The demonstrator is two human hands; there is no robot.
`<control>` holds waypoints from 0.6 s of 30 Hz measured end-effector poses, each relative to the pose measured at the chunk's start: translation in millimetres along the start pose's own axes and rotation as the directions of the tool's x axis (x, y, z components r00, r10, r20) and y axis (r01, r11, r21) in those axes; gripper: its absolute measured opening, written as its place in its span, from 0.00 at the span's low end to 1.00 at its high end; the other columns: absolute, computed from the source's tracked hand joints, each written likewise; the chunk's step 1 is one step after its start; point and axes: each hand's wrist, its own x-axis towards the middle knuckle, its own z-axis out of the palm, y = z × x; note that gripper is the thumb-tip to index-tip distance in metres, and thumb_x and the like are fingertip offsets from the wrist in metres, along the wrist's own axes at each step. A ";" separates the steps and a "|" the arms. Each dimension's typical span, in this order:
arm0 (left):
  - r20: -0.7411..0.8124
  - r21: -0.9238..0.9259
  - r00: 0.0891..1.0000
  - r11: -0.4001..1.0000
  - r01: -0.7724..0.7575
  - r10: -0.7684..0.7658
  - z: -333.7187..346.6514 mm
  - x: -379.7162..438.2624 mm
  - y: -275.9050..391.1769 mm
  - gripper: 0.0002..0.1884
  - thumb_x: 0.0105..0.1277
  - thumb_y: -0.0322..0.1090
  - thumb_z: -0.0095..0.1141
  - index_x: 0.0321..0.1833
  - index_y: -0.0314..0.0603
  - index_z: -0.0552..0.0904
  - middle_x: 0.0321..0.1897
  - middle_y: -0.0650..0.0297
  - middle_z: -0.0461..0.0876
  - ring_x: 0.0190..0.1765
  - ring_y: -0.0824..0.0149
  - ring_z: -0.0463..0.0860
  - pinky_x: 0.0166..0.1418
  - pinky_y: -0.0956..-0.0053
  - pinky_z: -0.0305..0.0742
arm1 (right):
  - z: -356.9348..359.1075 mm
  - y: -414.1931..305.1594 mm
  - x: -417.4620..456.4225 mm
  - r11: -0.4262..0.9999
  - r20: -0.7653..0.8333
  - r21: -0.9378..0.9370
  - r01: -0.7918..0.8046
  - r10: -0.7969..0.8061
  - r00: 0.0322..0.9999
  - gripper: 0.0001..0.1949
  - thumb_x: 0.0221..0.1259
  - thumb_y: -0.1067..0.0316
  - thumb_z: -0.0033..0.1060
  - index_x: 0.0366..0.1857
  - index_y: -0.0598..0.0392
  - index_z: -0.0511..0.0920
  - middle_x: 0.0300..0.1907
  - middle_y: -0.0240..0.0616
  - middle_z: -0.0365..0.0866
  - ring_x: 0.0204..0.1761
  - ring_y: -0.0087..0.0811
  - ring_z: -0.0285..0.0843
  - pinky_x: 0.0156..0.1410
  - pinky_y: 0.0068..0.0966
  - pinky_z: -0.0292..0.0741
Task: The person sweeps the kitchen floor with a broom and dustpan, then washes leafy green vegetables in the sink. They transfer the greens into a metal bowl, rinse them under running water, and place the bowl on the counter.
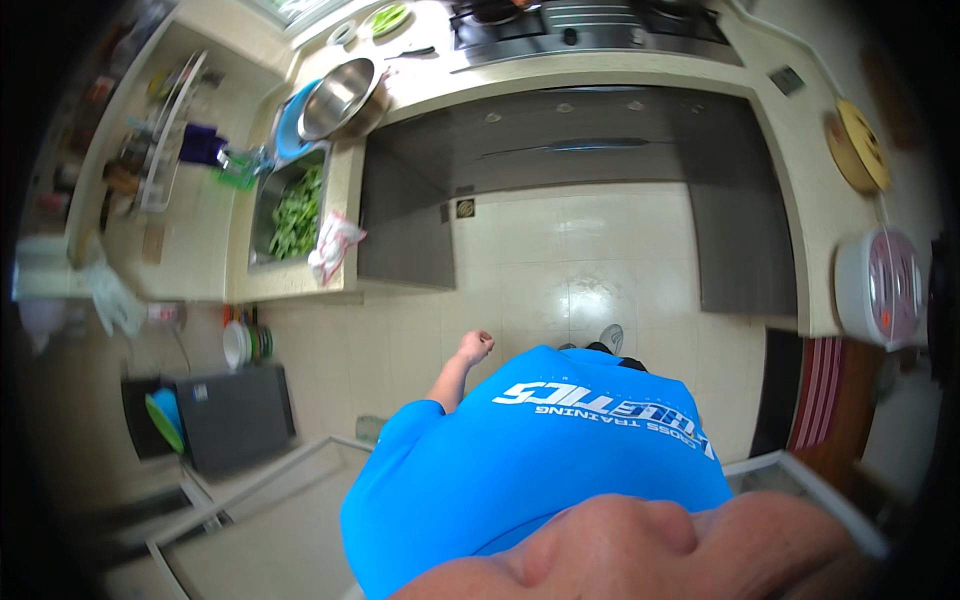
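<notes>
My left hand point(476, 346) hangs over the tiled floor, left of my blue shirt point(570, 450). Its fingers are curled in, and nothing shows in them. My right hand is out of view. Ahead to the left, leafy greens point(296, 214) lie in a steel sink point(266, 202). A white cloth with a pink edge point(335, 247) drapes over the sink's near counter edge. Beyond the sink, a large steel bowl point(341, 101) sits tilted beside or on a blue basin point(289, 127).
A gas stove point(570, 34) is on the far counter, near a plate of cut green vegetables point(388, 19) and a knife point(412, 52). At right stand a yellow-lidded pot point(859, 146) and a white tub point(859, 285). A glass door frame point(247, 499) lies behind left.
</notes>
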 end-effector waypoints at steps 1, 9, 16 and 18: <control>-0.033 -0.045 0.999 0.999 0.022 -0.023 -1.7 -5.7 -3.2 0.13 0.60 0.38 0.57 0.42 0.37 0.82 0.32 0.59 0.85 0.36 0.65 0.84 0.45 0.70 0.79 | -1.2 -2.6 5.8 0.999 0.028 -0.036 -0.010 0.011 1.000 0.12 0.58 0.63 0.58 0.23 0.62 0.81 0.24 0.36 0.82 0.22 0.29 0.76 0.30 0.30 0.73; -0.188 -0.107 0.981 0.994 0.020 -0.040 2.4 -78.0 -41.9 0.15 0.58 0.40 0.59 0.45 0.40 0.82 0.37 0.56 0.85 0.42 0.59 0.84 0.49 0.67 0.78 | -5.7 -78.8 73.3 0.996 0.243 -0.093 -0.020 0.042 0.969 0.09 0.59 0.65 0.56 0.27 0.60 0.79 0.23 0.39 0.80 0.19 0.29 0.76 0.25 0.27 0.73; -0.251 -0.710 0.946 0.703 -0.037 -0.204 -24.4 -98.0 -148.9 0.12 0.63 0.30 0.57 0.46 0.32 0.78 0.30 0.57 0.83 0.32 0.68 0.82 0.36 0.74 0.78 | 70.0 -303.8 3.5 0.994 0.272 0.099 0.039 -0.065 0.960 0.09 0.61 0.64 0.53 0.32 0.59 0.75 0.23 0.37 0.77 0.17 0.26 0.75 0.19 0.20 0.72; -0.281 -0.681 0.930 0.732 -0.019 -0.237 -49.6 -100.3 -183.2 0.11 0.63 0.30 0.56 0.46 0.31 0.78 0.31 0.57 0.83 0.32 0.67 0.82 0.37 0.74 0.79 | 120.8 -329.7 3.2 0.996 0.351 -0.007 0.083 -0.076 0.933 0.09 0.60 0.64 0.54 0.32 0.59 0.76 0.23 0.36 0.77 0.17 0.27 0.75 0.20 0.21 0.74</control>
